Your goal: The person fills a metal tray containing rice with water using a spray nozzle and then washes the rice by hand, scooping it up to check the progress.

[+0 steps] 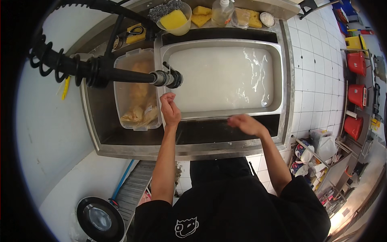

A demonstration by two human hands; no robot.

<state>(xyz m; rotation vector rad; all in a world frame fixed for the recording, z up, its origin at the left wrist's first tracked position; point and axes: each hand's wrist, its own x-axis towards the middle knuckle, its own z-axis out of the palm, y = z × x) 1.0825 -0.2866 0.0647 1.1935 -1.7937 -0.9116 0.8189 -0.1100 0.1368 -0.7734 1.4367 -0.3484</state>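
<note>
A deep rectangular steel pan (277,90) of cloudy whitish water sits across the sink. My left hand (170,109), with fingers curled, is over the pan's near left corner, just below the nozzle of a black spring-hose tap (173,80); whether it holds anything is hidden. My right hand (246,124) is slightly blurred above the dark sink gap at the pan's near edge, and I cannot tell its finger state. Left of the pan stands a clear plastic tub (121,99) with pale yellowish pieces and bagged food inside.
Behind the pan, the ledge carries a plastic bowl with a yellow sponge (173,19) and steel scourer (164,9), more sponges (201,16), a pump bottle (222,13) and a small white-filled bowl (267,19). A black frying pan (100,216) lies at lower left.
</note>
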